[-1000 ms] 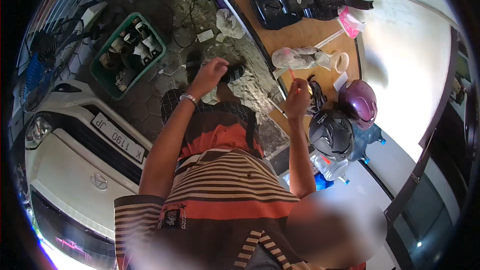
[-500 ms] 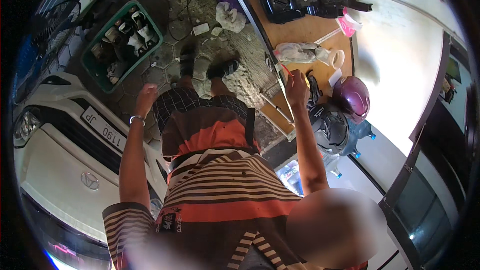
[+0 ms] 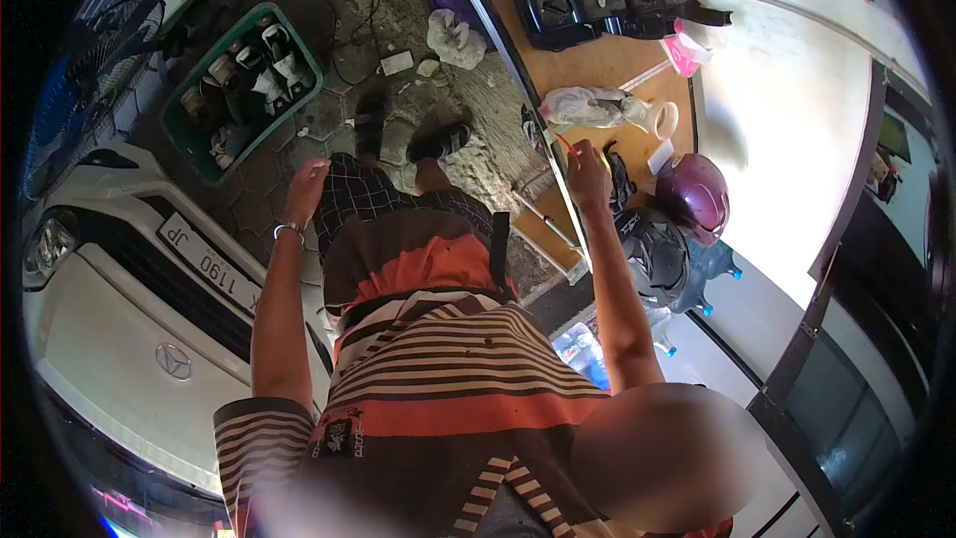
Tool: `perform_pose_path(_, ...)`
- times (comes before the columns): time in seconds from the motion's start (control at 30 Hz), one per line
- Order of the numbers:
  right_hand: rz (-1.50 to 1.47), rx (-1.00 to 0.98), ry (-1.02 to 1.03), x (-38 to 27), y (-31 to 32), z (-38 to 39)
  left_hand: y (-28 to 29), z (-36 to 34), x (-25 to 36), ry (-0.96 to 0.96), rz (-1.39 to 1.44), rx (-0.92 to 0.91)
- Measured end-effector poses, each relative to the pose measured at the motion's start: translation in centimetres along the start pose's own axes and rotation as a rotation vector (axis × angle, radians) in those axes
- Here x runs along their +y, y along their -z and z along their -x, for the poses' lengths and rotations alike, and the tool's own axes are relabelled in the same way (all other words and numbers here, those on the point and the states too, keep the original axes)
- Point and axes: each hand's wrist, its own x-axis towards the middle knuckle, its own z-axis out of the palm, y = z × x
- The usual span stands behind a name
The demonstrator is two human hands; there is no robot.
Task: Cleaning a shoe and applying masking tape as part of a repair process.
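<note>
My right hand (image 3: 589,176) is closed around a thin red stick (image 3: 568,145), whose tip pokes out past the fingers; its exact kind is too small to tell. That hand is over the edge of a wooden table (image 3: 597,58), near a clear plastic bag (image 3: 583,107) and a roll of pale tape (image 3: 664,120). Beside my checked shorts (image 3: 349,189), my left hand (image 3: 307,187) hangs with its fingers curled together, and nothing shows in it. A bracelet circles the left wrist.
Left of me stands a white car (image 3: 129,314). Ahead of it, a green crate (image 3: 311,90) holds bottles and cans. Black plastic panels (image 3: 597,2) lie on the table. A purple helmet (image 3: 694,197), a black bag (image 3: 652,249) and blue water jugs (image 3: 709,274) stand at the right.
My left hand has swung right, closer to my shorts. My right hand has shifted only slightly and still grips the red stick.
</note>
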Motion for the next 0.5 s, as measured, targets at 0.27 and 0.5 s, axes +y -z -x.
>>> perform_pose_path(0.27, -0.063, 0.012, 0.085, -1.9, 2.2, -1.4, 1.5, -0.5, -0.3, -0.009, 0.011, -0.043)
perform_pose_path(0.5, -0.114, -0.082, 0.067, -0.3, 2.7, 1.6, -3.0, -2.7, 6.2, -0.237, -0.094, -0.017)
